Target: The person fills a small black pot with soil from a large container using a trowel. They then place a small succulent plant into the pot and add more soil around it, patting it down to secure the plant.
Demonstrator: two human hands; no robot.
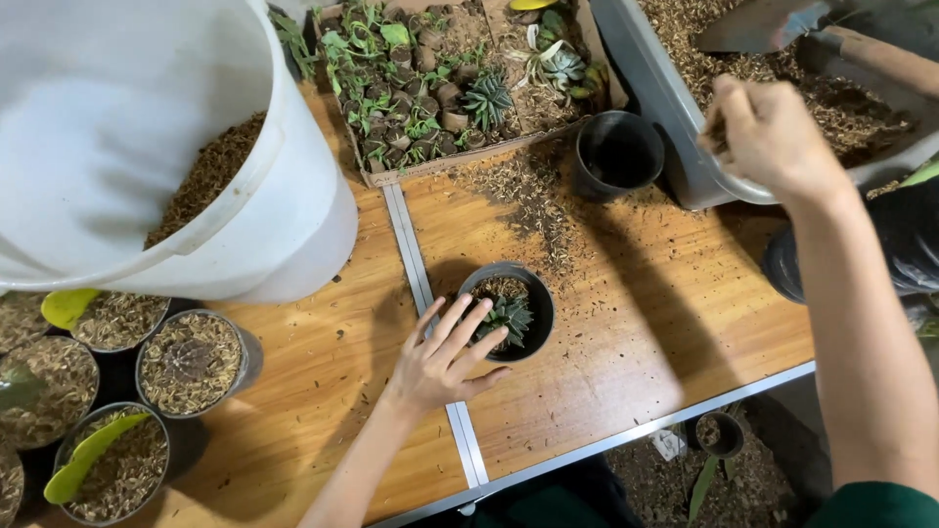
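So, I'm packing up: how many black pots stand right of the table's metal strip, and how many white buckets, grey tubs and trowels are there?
Black pots: 2, one planted, one empty
White bucket: 1
Grey tub: 1
Trowel: 1
Total: 5

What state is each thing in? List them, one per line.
Small black pot: upright, holds a succulent, part filled.
Empty black pot: upright, empty.
White bucket: tilted, substrate inside.
Left hand: open, steadying the small pot.
Right hand: closed, over the grey tub.
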